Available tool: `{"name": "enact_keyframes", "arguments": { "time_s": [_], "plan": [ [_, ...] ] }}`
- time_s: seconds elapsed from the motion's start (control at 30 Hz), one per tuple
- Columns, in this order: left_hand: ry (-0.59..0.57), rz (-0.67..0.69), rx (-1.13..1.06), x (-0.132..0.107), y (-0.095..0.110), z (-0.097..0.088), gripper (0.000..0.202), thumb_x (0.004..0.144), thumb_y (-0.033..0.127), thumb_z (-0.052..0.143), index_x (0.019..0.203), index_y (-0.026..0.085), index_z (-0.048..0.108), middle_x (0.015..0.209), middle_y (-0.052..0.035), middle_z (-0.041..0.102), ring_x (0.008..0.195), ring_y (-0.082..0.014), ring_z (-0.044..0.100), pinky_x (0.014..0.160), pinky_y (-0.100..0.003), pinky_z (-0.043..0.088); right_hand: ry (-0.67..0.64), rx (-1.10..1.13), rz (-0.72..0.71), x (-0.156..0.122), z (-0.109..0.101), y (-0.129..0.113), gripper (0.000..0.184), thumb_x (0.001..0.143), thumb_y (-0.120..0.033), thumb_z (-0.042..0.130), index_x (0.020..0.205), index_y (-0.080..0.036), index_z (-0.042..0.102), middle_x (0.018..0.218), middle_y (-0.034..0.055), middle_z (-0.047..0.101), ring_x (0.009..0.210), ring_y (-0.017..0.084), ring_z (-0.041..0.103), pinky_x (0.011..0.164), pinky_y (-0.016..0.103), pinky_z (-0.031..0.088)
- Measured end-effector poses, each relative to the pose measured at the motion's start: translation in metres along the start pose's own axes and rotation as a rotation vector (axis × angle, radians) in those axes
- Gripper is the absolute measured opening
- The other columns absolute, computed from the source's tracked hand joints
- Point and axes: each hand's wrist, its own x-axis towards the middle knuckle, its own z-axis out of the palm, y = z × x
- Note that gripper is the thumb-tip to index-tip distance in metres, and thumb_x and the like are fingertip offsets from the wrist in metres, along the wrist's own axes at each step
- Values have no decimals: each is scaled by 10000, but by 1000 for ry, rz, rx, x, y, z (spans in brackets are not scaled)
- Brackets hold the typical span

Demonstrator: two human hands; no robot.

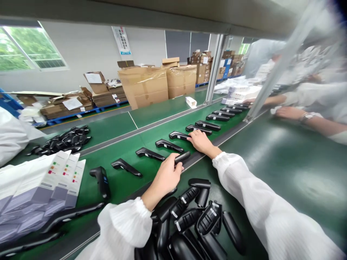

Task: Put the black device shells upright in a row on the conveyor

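Note:
My left hand [166,174] is closed around a dark, elongated plastic cover [182,157], held just over the near edge of the green conveyor belt. Further along, my right hand [201,141] has its fingers curled on the handle end of a black gun-shaped handheld device [177,135] lying on the belt. More devices of this kind, such as one [168,145] between my hands and another [126,167] to the left, lie in a slanted row. Below my wrists is a heap of black plastic covers [187,218], some showing their ribbed inner sides.
White-and-purple boxes [58,180] are stacked at left, near a pile of black parts [69,139]. A metal post [215,70] rises beyond the belt. At right, a co-worker's hand [288,112] is by a slanted post [267,85]. Large cartons [145,86] stand behind.

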Motion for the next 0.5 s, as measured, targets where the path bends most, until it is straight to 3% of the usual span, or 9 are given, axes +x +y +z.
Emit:
{"name": "enact_keyframes", "arguments": {
  "time_s": [0.07, 0.1, 0.17, 0.23, 0.27, 0.37, 0.5],
  "plan": [
    [37, 23, 7, 11, -2, 3, 101, 907, 200, 502, 989, 217, 558, 840, -24, 693, 808, -181, 713, 707, -267, 555, 47, 202, -22, -5, -14, -11, 379, 1023, -362, 399, 1286, -148, 568, 1303, 173, 575, 1231, 312, 504, 1011, 474, 412],
    [54, 33, 10, 16, -4, 4, 62, 910, 198, 502, 943, 215, 551, 826, -27, 697, 813, -187, 721, 705, -270, 562, 10, 360, -73, -8, -23, -17, 396, 1017, -391, 409, 1316, -180, 560, 1309, 137, 587, 1218, 283, 529, 1009, 442, 427],
    [84, 57, 22, 25, -4, 4, 53, 916, 191, 500, 893, 215, 541, 820, -28, 704, 819, -191, 729, 722, -277, 570, -176, 657, -205, -16, -45, -28, 409, 973, -432, 492, 1310, -220, 583, 1248, 75, 642, 1129, 233, 601, 967, 368, 469],
    [102, 84, 46, 30, -3, 3, 72, 927, 187, 488, 915, 212, 554, 866, -36, 713, 853, -190, 729, 767, -285, 570, -358, 749, -286, -22, -63, -39, 380, 922, -422, 579, 1238, -221, 638, 1134, 43, 696, 1018, 213, 646, 903, 331, 496],
    [113, 94, 69, 30, -1, 3, 90, 933, 189, 480, 957, 207, 565, 915, -49, 713, 874, -194, 725, 795, -300, 567, -387, 730, -297, -23, -67, -43, 341, 906, -396, 603, 1190, -217, 665, 1071, 32, 712, 964, 207, 655, 874, 325, 500],
    [150, 123, 168, 18, 5, 3, 318, 894, 237, 568, 1206, 184, 540, 1217, -134, 628, 1070, -277, 661, 936, -409, 517, -298, 636, -248, -21, -60, -48, 231, 895, -309, 606, 1080, -213, 707, 939, 21, 722, 852, 199, 657, 815, 329, 505],
    [-71, 165, 561, -15, 15, 7, 841, 786, 309, 710, 1508, 220, 287, 1541, -190, 303, 1343, -421, 398, 1015, -529, 437, -143, 503, -244, -15, -24, -38, 196, 854, -218, 650, 1038, -210, 719, 1065, 74, 695, 1024, 231, 631, 939, 377, 481]
  ]
}}
